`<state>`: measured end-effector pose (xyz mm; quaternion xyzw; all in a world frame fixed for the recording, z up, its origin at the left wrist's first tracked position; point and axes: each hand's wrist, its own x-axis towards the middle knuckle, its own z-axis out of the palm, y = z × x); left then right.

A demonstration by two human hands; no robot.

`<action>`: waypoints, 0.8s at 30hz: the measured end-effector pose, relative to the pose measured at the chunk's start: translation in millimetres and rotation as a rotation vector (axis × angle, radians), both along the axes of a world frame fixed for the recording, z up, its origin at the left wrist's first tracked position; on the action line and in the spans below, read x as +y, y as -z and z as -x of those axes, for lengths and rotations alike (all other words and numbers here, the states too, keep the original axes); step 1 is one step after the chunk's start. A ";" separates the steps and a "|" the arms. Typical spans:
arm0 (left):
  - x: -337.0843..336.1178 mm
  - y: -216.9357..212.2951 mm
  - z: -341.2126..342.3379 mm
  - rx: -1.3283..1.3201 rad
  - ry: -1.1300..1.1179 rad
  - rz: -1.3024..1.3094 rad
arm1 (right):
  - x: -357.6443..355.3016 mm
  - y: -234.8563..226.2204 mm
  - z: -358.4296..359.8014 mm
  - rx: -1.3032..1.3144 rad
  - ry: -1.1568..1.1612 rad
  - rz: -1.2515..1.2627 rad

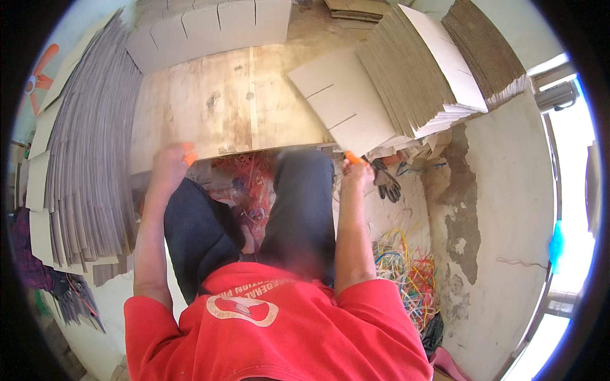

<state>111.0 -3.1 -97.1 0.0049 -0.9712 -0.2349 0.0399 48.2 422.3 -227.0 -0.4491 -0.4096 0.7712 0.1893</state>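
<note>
Slotted cardboard sheet (346,98), stained wooden tabletop (184,105)

The table (184,114) lies before me, with a cardboard row (210,35) along its far side, a big cardboard stack (92,140) to its left, and a flat sheet (343,101) on its right, beside another stack (413,73). My left hand (170,166) is at the table's near left edge, my right hand (359,171) near the sheet's closest corner. A heap of straps (406,273) lies between my legs and the right wall (492,254).
</note>
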 end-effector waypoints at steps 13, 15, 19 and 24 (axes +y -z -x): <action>19.6 11.3 18.8 -0.018 -0.023 -0.246 | -25.7 -67.3 31.5 0.074 -0.278 -0.058; 20.1 36.6 29.5 -0.024 -0.060 -0.499 | -51.6 -112.3 23.7 0.174 -0.544 -0.200; 74.2 22.6 62.6 -0.140 -0.152 -1.362 | -110.9 -150.2 5.6 0.336 -0.658 -0.249; 79.4 52.4 103.9 -0.004 -0.341 -1.800 | -118.9 -178.2 -5.5 0.197 -1.141 -0.317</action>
